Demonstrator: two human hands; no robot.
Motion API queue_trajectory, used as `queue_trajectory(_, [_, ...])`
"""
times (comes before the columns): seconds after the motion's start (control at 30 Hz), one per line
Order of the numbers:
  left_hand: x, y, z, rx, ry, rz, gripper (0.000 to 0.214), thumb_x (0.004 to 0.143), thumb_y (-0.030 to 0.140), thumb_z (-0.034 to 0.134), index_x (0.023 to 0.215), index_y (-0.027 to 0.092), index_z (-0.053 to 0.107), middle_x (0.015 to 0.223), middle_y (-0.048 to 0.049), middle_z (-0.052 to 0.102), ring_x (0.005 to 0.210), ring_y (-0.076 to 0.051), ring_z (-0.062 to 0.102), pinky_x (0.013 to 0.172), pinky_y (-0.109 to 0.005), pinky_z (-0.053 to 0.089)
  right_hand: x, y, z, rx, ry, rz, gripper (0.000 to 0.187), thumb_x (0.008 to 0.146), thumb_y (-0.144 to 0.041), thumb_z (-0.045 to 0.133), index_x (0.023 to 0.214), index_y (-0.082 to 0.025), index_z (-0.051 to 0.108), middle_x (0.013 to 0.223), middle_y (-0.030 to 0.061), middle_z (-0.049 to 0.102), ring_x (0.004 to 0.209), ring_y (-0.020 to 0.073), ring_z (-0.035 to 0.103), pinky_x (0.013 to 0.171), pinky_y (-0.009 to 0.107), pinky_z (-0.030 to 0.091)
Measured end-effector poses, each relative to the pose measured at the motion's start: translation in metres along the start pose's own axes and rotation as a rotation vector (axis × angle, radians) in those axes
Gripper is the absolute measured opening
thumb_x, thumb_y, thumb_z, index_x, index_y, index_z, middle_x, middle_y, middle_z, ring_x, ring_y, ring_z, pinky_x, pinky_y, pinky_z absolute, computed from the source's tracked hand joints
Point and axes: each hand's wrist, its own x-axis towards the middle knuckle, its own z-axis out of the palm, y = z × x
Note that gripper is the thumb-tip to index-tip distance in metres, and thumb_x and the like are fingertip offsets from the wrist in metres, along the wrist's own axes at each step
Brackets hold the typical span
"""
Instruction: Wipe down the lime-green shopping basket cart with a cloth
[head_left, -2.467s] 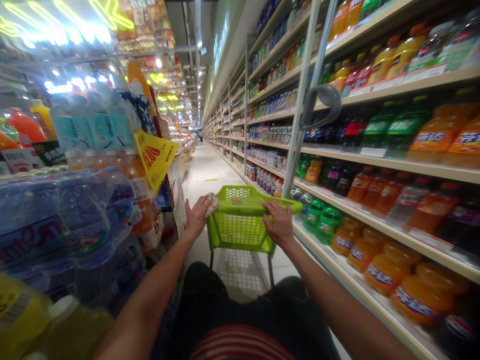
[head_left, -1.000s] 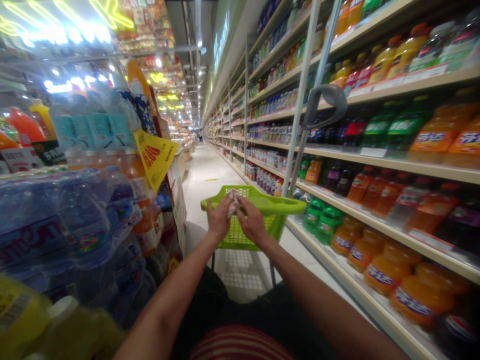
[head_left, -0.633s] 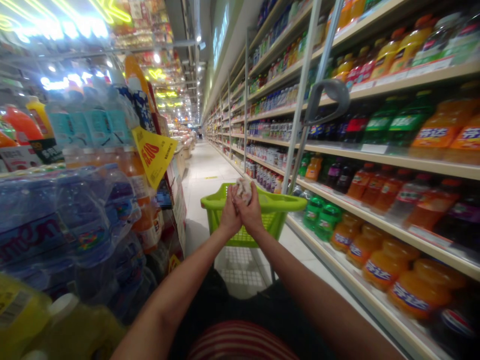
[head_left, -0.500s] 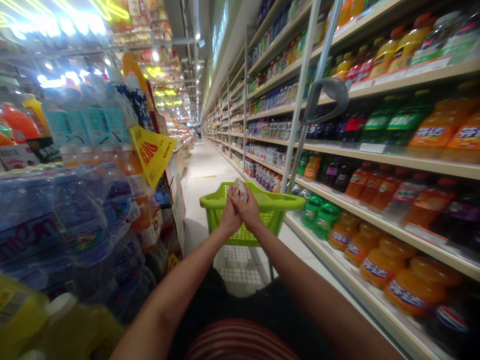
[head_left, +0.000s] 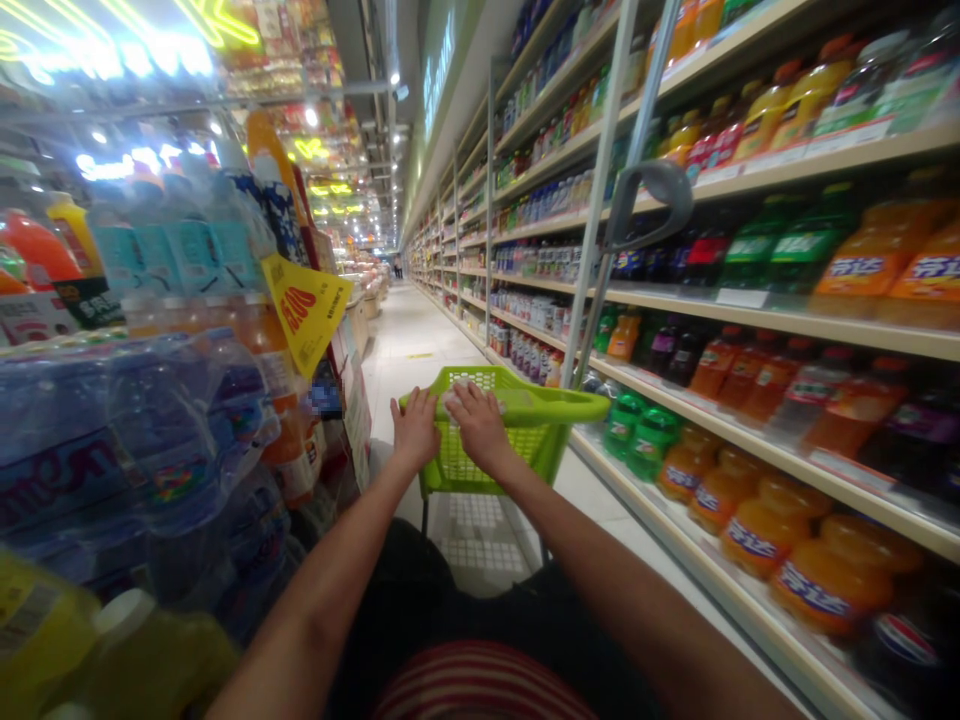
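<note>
A bright green plastic shopping cart (head_left: pixel 559 408) stands directly in front of me, its handle bar running across the near side. My left hand (head_left: pixel 417 428) rests over the left end of the handle, fingers curled across its top. Just to its right, my right hand (head_left: pixel 478 425) presses a crumpled white tissue (head_left: pixel 450 398) against the handle. Most of that tissue is hidden beneath the fingers. Through the mesh, no goods can be made out in the cart basket.
Shelves of soft drink bottles (head_left: pixel 750 530) line the right side. A grey loop handle on a metal pole (head_left: pixel 651 205) stands before them. Shrink-wrapped water bottles (head_left: pixel 150 430) and a yellow price sign (head_left: pixel 307 310) crowd the left. A tiled aisle (head_left: pixel 409 315) runs ahead.
My hands were clasped together around the tissue above the handle. They have parted: the left moved left onto the handle, and the right came down on it with the tissue.
</note>
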Motion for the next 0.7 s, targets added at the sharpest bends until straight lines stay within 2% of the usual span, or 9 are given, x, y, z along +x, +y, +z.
queue_trajectory(0.1, [-0.001,-0.003,-0.001,0.017,-0.003,0.022,0.057,0.073,0.013,0.043,0.129,0.016,0.041,0.141,-0.0085,0.039,0.133,-0.023,0.026,0.109,-0.057,0.008,-0.007,0.016,-0.003,-0.022,0.036,0.004,0.041,0.081,-0.008,0.037,0.116,-0.019,0.057,0.132,0.0104,0.049,0.125,0.0265,0.037,0.100,0.048,0.030])
queue_trajectory(0.23, [-0.001,-0.004,-0.002,0.016,0.002,-0.013,0.057,0.073,0.014,0.043,0.129,0.014,0.041,0.141,-0.0094,0.038,0.134,-0.024,0.024,0.109,-0.058,0.009,-0.018,0.051,-0.024,-0.044,0.079,0.132,0.040,0.076,-0.007,0.041,0.110,-0.016,0.060,0.126,0.0126,0.053,0.118,0.0274,0.043,0.098,0.046,0.033])
queue_trajectory(0.3, [-0.002,0.002,-0.001,0.015,0.010,-0.052,0.058,0.072,0.015,0.044,0.130,0.012,0.040,0.143,-0.0106,0.035,0.135,-0.025,0.022,0.108,-0.059,0.010,-0.023,0.060,-0.029,-0.045,0.108,0.181,0.039,0.073,-0.009,0.044,0.109,-0.015,0.060,0.125,0.0138,0.053,0.118,0.0285,0.043,0.097,0.047,0.034])
queue_trajectory(0.37, [-0.002,0.012,-0.001,0.013,0.024,-0.041,0.062,0.072,0.016,0.045,0.133,0.012,0.037,0.145,-0.0106,0.030,0.136,-0.026,0.019,0.108,-0.059,0.008,-0.024,0.057,-0.027,-0.028,0.132,0.175,0.041,0.072,-0.008,0.044,0.110,-0.014,0.059,0.127,0.0143,0.051,0.120,0.0287,0.040,0.098,0.047,0.033])
queue_trajectory(0.43, [-0.003,0.023,0.000,0.000,0.016,0.033,0.065,0.072,0.017,0.046,0.135,0.014,0.033,0.147,-0.0092,0.028,0.137,-0.025,0.017,0.108,-0.058,0.006,-0.022,0.045,-0.020,0.005,0.124,0.116,0.043,0.073,-0.007,0.042,0.113,-0.013,0.058,0.129,0.0140,0.049,0.124,0.0275,0.037,0.100,0.047,0.032])
queue_trajectory(0.57, [-0.005,0.037,-0.001,-0.034,-0.030,0.102,0.065,0.073,0.015,0.045,0.136,0.018,0.031,0.144,-0.0078,0.033,0.135,-0.022,0.022,0.108,-0.057,0.005,-0.012,0.021,-0.008,0.038,0.084,0.043,0.044,0.076,-0.006,0.038,0.114,-0.015,0.057,0.132,0.0123,0.048,0.127,0.0260,0.032,0.102,0.048,0.029])
queue_trajectory(0.63, [-0.006,0.034,-0.003,-0.032,-0.028,0.105,0.064,0.074,0.014,0.043,0.136,0.018,0.031,0.144,-0.0075,0.034,0.135,-0.022,0.023,0.108,-0.058,0.005,-0.013,0.025,-0.009,0.022,0.080,0.048,0.043,0.077,-0.006,0.037,0.114,-0.016,0.058,0.131,0.0107,0.048,0.127,0.0260,0.032,0.101,0.048,0.029])
queue_trajectory(0.7, [-0.007,0.028,-0.004,-0.028,-0.029,0.109,0.063,0.075,0.013,0.042,0.136,0.019,0.031,0.143,-0.0073,0.035,0.134,-0.022,0.024,0.108,-0.058,0.005,-0.020,0.040,-0.015,-0.008,0.089,0.069,0.044,0.077,-0.006,0.037,0.114,-0.018,0.057,0.131,0.0094,0.049,0.126,0.0262,0.034,0.100,0.048,0.030])
